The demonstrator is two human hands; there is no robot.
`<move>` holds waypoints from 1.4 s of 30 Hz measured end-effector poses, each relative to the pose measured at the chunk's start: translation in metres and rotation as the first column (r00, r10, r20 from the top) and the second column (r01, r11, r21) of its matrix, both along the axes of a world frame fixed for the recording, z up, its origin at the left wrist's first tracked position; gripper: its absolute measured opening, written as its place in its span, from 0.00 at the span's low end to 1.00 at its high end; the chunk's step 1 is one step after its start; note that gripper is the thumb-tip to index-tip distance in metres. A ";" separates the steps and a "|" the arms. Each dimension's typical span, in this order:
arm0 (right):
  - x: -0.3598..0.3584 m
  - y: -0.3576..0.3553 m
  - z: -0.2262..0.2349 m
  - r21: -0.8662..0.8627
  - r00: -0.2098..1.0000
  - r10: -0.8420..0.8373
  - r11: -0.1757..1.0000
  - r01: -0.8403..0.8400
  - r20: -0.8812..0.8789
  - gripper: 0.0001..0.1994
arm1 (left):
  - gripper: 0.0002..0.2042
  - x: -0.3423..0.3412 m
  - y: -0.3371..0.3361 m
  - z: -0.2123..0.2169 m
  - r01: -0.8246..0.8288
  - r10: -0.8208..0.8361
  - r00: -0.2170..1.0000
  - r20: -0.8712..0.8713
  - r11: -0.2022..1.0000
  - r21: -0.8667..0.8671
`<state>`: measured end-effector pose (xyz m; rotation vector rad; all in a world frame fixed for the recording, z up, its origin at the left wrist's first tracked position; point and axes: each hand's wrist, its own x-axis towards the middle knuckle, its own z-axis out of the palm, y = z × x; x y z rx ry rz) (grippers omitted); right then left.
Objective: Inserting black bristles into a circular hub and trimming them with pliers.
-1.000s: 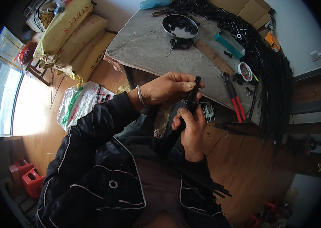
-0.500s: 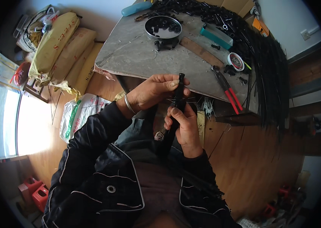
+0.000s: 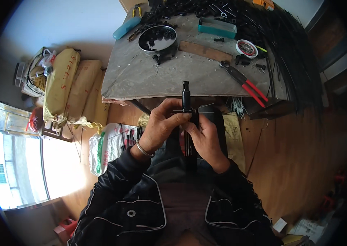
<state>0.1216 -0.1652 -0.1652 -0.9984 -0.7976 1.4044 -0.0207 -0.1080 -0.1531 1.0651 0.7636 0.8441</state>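
Note:
Upright between my two hands is a black rod [image 3: 186,98] with a narrower flared knob on top; thin wires stick out sideways at its middle. My left hand [image 3: 162,126], a bangle at its wrist, grips it just below the knobbed part, with thumb and fingers closed. Just lower, my right hand [image 3: 208,142] wraps round the darker lower length, which runs down towards my lap. The rod's lower end is hard to make out against my dark clothes.
Beyond my hands, a grey table [image 3: 120,82] carries a round dish [image 3: 139,44] of black parts, red-handled cutters [image 3: 243,82], a flat bar [image 3: 204,50], a teal box [image 3: 217,28] and a small tub [image 3: 247,48]. Long black rods [image 3: 292,61] overhang its right side. Sacks [image 3: 81,88] stand left.
My left hand has slid down from the knobbed top to the wires, baring the top. My right hand stays below it on the rod. The view has shifted, too.

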 end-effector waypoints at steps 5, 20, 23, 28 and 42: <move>0.021 0.003 0.004 0.247 0.755 -0.061 0.959 -0.136 0.653 0.11 | 0.12 0.002 -0.010 0.004 -0.040 0.040 0.999 -0.008 0.999 0.010; 0.047 0.018 -0.016 -0.095 0.897 0.432 0.893 -0.440 -0.096 0.13 | 0.13 0.005 -0.004 -0.008 0.105 -0.109 0.974 0.197 0.994 0.031; 0.050 0.019 -0.039 -0.006 0.835 0.476 0.868 -0.497 -0.275 0.14 | 0.13 0.006 -0.003 -0.011 0.203 -0.193 0.944 0.266 0.979 -0.008; 0.031 0.011 -0.033 -0.037 0.917 0.342 0.934 -0.356 -0.203 0.19 | 0.13 0.001 0.006 -0.025 0.175 -0.162 0.947 0.276 0.984 -0.021; 0.023 0.009 -0.031 -0.029 0.947 0.080 0.995 -0.093 -0.310 0.11 | 0.27 -0.010 0.008 -0.003 0.099 -0.122 0.992 0.024 0.888 0.450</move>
